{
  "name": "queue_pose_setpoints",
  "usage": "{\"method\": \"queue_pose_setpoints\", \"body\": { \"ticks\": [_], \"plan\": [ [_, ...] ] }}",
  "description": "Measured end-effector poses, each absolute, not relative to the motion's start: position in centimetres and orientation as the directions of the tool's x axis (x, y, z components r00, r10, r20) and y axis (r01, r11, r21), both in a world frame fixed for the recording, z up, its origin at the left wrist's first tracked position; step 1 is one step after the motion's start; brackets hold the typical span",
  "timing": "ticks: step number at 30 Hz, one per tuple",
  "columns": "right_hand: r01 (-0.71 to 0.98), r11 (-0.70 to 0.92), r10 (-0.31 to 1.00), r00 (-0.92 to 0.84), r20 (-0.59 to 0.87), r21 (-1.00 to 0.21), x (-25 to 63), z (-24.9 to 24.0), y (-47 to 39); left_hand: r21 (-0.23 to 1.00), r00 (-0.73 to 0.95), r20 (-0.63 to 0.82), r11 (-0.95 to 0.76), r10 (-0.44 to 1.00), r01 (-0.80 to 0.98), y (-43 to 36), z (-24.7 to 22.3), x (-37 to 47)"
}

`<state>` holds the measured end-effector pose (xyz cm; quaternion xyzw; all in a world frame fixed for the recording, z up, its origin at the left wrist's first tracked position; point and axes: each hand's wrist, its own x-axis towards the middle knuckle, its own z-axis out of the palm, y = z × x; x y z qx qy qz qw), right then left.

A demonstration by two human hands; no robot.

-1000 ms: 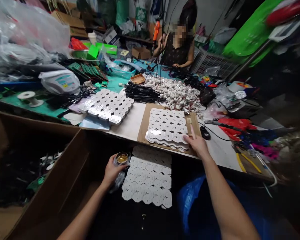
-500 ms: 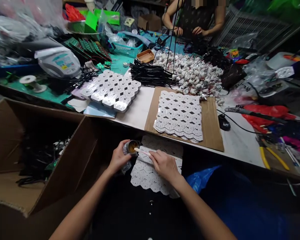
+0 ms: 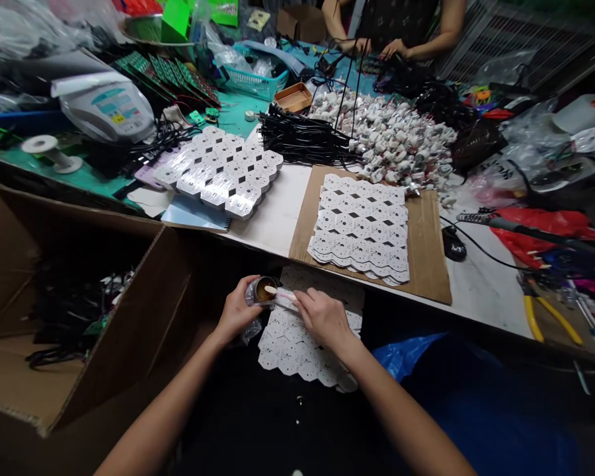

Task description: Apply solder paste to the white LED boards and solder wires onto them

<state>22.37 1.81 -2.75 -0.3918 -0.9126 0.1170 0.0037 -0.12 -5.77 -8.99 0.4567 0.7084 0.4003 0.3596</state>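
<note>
Both full: L hand (image 3: pixel 235 311) grips open tin (image 3: pixel 257 298), R hand (image 3: pixel 324 320) pinches stick (image 3: pixel 286 296) w/ tip at tin's mouth, beside white sheets (image 3: pixel 287 347) on lap, so tilting tin cld spill stuff.

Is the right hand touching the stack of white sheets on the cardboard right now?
Apart. The head view shows the right hand short of the stack of white sheets, with the table's front edge running between them.
</note>
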Motion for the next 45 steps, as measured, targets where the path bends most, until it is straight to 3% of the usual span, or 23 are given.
{"method": "queue_pose_setpoints", "body": {
  "ticks": [3,8,15,18,22,27,33,39,45],
  "plan": [
    [0.764,0.6,0.769,-0.632,-0.092,-0.236,23.0,-2.7,2.7,0.9,-0.294,-0.17,0.269,0.941,0.343,-5.6,-9.1,-0.4],
    [0.85,0.502,0.832,-0.525,-0.182,-0.157,23.3,-3.0,4.0,0.896,-0.249,-0.243,0.315,0.938,0.312,-5.0,-9.8,-1.1],
    [0.868,0.486,0.823,-0.495,-0.28,-0.106,22.3,-3.0,4.9,0.931,-0.253,-0.265,0.315,0.93,0.184,-4.8,-10.8,-1.4],
    [0.856,0.495,0.795,-0.516,-0.318,-0.152,22.6,-2.5,5.2,0.935,-0.267,-0.268,0.316,0.926,0.159,-4.9,-11.0,-1.4],
    [0.852,0.476,0.801,-0.523,-0.291,-0.218,24.1,-2.0,5.4,0.939,-0.278,-0.254,0.305,0.926,0.157,-5.1,-11.1,-1.3],
    [0.901,0.408,0.869,-0.433,-0.241,-0.146,26.0,-2.4,5.3,0.928,-0.253,-0.249,0.305,0.935,0.214,-5.1,-10.9,-1.3],
    [0.889,0.443,0.849,-0.457,-0.265,-0.116,26.0,-2.8,5.0,0.913,-0.258,-0.238,0.306,0.937,0.269,-5.0,-10.5,-1.2],
    [0.887,0.395,0.85,-0.452,-0.27,-0.239,28.4,-3.1,5.5,0.903,-0.271,-0.242,0.318,0.932,0.288,-5.1,-10.5,-1.3],
    [0.925,0.337,0.901,-0.371,-0.227,-0.175,30.7,-4.1,5.3,0.905,-0.272,-0.257,0.33,0.927,0.27,-5.1,-10.8,-1.5]
  ]
}}
